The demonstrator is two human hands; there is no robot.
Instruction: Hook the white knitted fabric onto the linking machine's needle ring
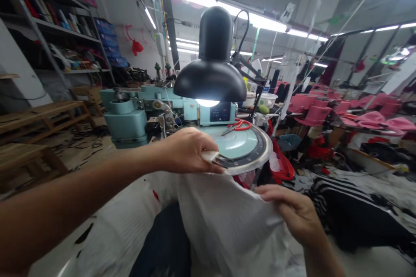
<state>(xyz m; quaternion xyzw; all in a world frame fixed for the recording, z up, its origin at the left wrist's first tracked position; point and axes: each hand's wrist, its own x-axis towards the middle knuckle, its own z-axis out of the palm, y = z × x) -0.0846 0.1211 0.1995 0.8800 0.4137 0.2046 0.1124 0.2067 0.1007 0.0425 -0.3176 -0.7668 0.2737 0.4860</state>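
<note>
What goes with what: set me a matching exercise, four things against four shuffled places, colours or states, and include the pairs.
Column one
1. Cloth
2. Lamp
3. Scissors
4. Machine housing

Column two
A. Lying on the round plate
B. Teal
C. Pinched at its edge by the right hand
D. Black, shining downward

Pairs: 1-C, 2-D, 3-A, 4-B

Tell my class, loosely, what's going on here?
At a teal machine, a person's left hand grips a pale-handled tool by the near rim of a round plate. The right hand holds the edge of a white cloth spread below. Red-handled scissors lie on the plate, near a lit black lamp.
</note>
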